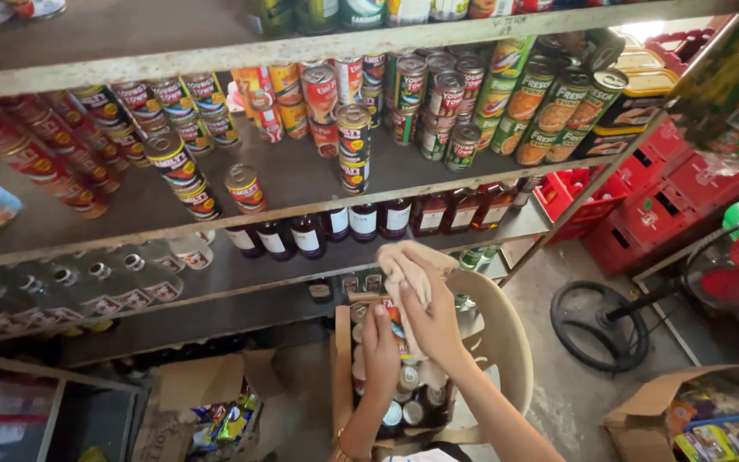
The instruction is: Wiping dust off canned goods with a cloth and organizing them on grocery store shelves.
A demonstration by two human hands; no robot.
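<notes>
Gripping a red-labelled can (396, 329) upright above an open cardboard box (341, 359), the left hand (380, 352) has its fingers curled round the can's lower side, while the right hand (432, 321) presses a beige cloth (405, 269) against the can's top and far side, its fingers closed over the fabric. The box rests on the seat of a cream plastic chair (506, 329) and holds more cans (404, 402) standing upright with their metal lids showing. Just behind the chair rises a worn metal shelf (301, 184): its middle level carries rows of cans (352, 141) lying or stacked at angles, the level below it a row of dark bottles (361, 221) and some clear bottles (121, 278) to the left. Red plastic crates (652, 201) are stacked to the right, near a fan (733, 261) standing on the concrete floor (575, 393). Another open carton (203, 411) of packets sits low on the left.
</notes>
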